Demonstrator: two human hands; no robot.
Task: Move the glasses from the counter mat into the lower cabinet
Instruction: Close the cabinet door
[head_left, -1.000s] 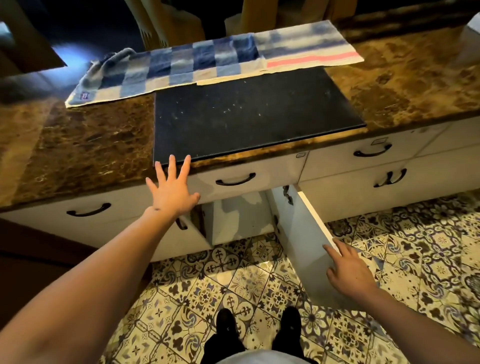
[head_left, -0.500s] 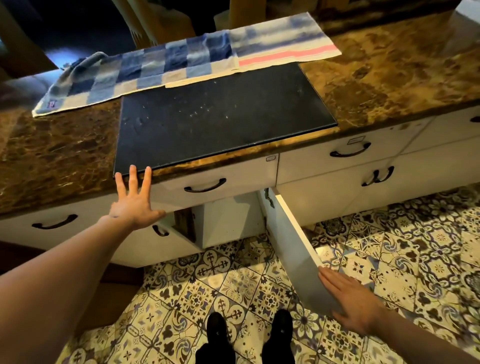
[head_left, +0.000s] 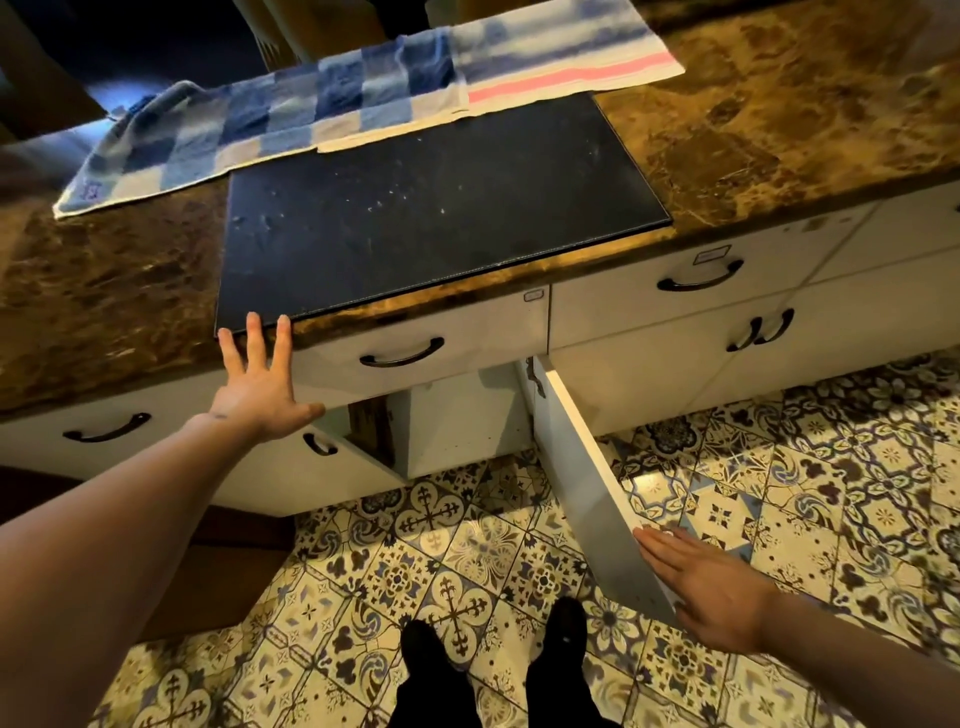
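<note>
A black counter mat (head_left: 436, 213) lies bare on the brown marble counter (head_left: 104, 280); no glasses show on it. Below it the lower cabinet (head_left: 462, 415) stands with both white doors swung out, its inside mostly hidden. My left hand (head_left: 260, 384) is flat and spread against the counter's front edge, fingertips at the mat's near left corner. My right hand (head_left: 711, 587) lies flat with fingers together against the outer end of the right cabinet door (head_left: 587, 483). Neither hand holds anything.
A blue checked towel (head_left: 291, 119) and a striped towel (head_left: 561, 62) lie along the back of the counter. White drawers with black handles (head_left: 402, 356) run under the counter. The left cabinet door (head_left: 332, 462) is ajar. My feet (head_left: 493, 660) stand on patterned floor tiles.
My right hand has slid down along the right door to its outer end, flattening against it. My left hand stays at the counter edge. The view has shifted a little.
</note>
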